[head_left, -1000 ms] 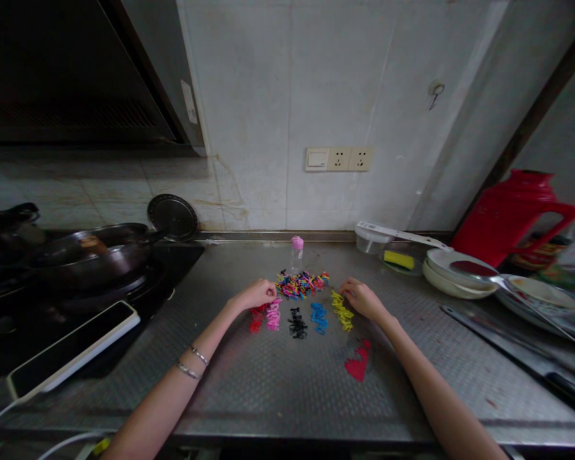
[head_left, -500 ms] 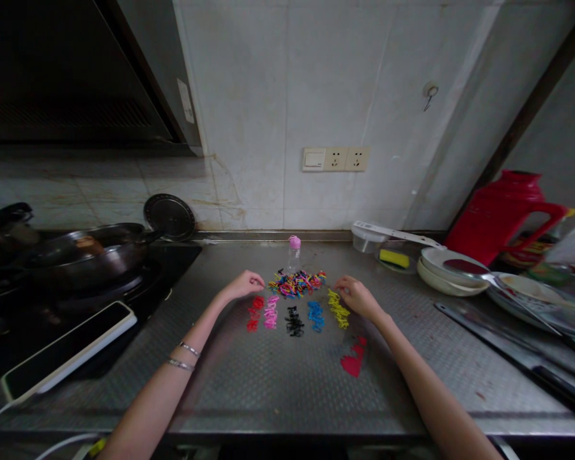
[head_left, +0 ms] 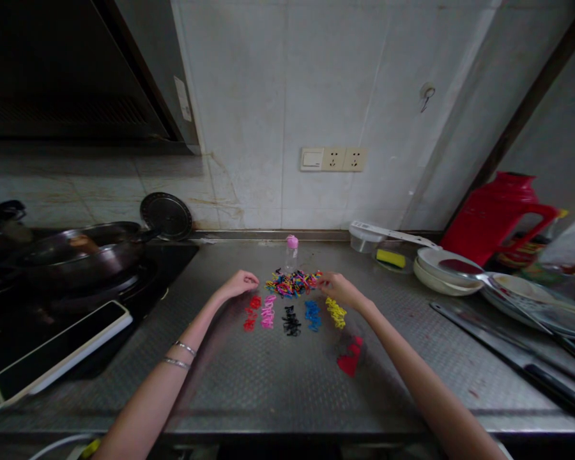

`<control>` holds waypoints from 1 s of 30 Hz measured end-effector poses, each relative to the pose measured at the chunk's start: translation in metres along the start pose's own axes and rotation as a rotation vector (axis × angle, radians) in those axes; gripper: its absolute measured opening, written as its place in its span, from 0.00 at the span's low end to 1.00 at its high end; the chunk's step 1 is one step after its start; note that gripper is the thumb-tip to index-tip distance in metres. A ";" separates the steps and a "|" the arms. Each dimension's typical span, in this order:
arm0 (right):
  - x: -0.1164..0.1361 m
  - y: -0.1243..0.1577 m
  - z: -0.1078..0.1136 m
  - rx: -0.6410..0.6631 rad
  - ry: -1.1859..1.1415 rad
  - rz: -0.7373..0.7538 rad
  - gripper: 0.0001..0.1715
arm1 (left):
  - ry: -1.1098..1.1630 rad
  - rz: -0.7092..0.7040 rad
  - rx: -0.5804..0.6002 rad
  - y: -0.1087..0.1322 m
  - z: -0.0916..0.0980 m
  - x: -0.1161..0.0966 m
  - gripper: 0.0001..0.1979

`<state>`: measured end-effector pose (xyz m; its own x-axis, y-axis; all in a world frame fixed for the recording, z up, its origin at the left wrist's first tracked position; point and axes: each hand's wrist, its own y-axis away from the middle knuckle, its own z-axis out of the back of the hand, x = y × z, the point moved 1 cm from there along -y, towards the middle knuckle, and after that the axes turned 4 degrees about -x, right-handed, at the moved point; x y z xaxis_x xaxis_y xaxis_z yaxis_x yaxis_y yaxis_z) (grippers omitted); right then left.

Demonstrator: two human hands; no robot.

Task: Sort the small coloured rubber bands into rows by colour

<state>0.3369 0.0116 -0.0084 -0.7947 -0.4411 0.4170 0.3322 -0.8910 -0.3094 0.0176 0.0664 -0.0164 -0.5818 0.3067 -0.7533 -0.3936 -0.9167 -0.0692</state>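
A mixed heap of small coloured rubber bands [head_left: 292, 284] lies on the metal counter. My right hand [head_left: 340, 289] is at the heap's right edge, fingertips bent together in a pinch; what is between them is too small to make out. Left of the heap, my left hand [head_left: 239, 284] hovers with its fingers curled closed, their contents hidden. In front of the heap lie single-colour groups: red bands [head_left: 252, 313], pink bands [head_left: 268, 312], black bands [head_left: 291, 321], blue bands [head_left: 312, 315] and yellow bands [head_left: 336, 313]. Behind stands a small clear bottle with a pink top [head_left: 292, 252].
A jagged red piece [head_left: 350, 358] lies near my right forearm. To the left are a phone-like device [head_left: 62, 351] and a wok [head_left: 91, 249] on the stove. Bowls [head_left: 448, 281], a yellow sponge [head_left: 390, 258], a long knife-like tool [head_left: 483, 338] and a red thermos [head_left: 498, 217] are right.
My right hand has moved left, from above the yellow bands to the right edge of the mixed heap. The left hand stays curled beside the heap. The view has shifted slightly.
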 end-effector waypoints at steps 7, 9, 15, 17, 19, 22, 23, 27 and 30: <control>0.009 -0.017 -0.015 0.156 0.009 -0.024 0.11 | 0.027 -0.018 -0.038 -0.002 -0.001 0.007 0.15; 0.007 -0.020 -0.021 0.153 0.000 -0.028 0.10 | 0.033 -0.021 -0.042 -0.003 -0.001 0.008 0.15; 0.000 -0.027 -0.028 0.146 0.016 -0.033 0.07 | 0.033 -0.038 -0.048 -0.004 -0.003 0.009 0.14; 0.000 -0.029 -0.028 0.155 0.029 -0.025 0.06 | 0.033 -0.049 -0.044 -0.004 -0.004 0.010 0.14; 0.000 -0.029 -0.028 0.176 0.040 -0.007 0.06 | 0.039 -0.057 -0.039 -0.005 -0.003 0.011 0.13; 0.001 -0.029 -0.029 0.208 0.072 -0.006 0.06 | 0.049 -0.055 -0.042 -0.006 -0.002 0.013 0.13; 0.001 -0.028 -0.029 0.211 0.089 -0.013 0.06 | 0.050 -0.053 -0.037 -0.006 -0.001 0.013 0.13; 0.007 -0.023 -0.031 0.207 0.169 -0.034 0.07 | 0.019 -0.067 0.076 -0.003 0.003 0.012 0.13; 0.012 -0.018 -0.030 0.185 0.209 -0.028 0.08 | -0.006 -0.076 0.176 -0.001 0.003 0.011 0.14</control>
<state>0.3057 0.0253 -0.0237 -0.8860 -0.4014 0.2324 0.3805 -0.9155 -0.1306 0.0095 0.0719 -0.0227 -0.5498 0.3752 -0.7463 -0.5543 -0.8322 -0.0100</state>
